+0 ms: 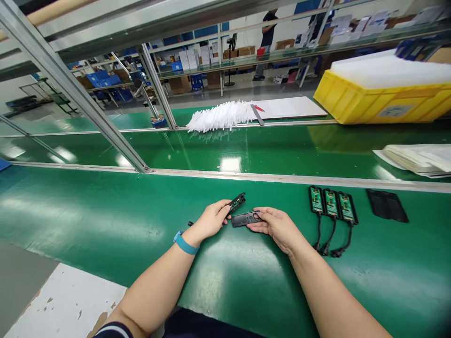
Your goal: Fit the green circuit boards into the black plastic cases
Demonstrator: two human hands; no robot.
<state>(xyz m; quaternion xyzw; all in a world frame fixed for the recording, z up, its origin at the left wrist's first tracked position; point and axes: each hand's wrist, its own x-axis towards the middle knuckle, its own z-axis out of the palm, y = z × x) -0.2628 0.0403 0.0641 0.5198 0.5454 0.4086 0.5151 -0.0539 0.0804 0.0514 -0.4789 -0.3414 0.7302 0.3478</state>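
Fingers of my left hand (213,218) are closed on a black plastic housing (238,201) with a green circuit board inside, tilted up to the right. A dark cable end (190,224) shows behind that wrist. In my right hand (276,224), pinched between thumb and fingers, is a flat black cover (243,219) with a small square cut-out and round marks. The cover's left end is close to the housing; whether they touch I cannot tell. To the right lie three open housings with circuit boards (331,204), each with a short black cable. Beyond them are flat black covers (387,205).
A metal rail (246,177) borders the green bench (141,258) at the back. Past it are white strips (220,116), a board (289,108), a yellow bin (384,101) and stacked sheets (419,157). A slanted metal post (88,98) stands at left. A person (268,33) stands far back.
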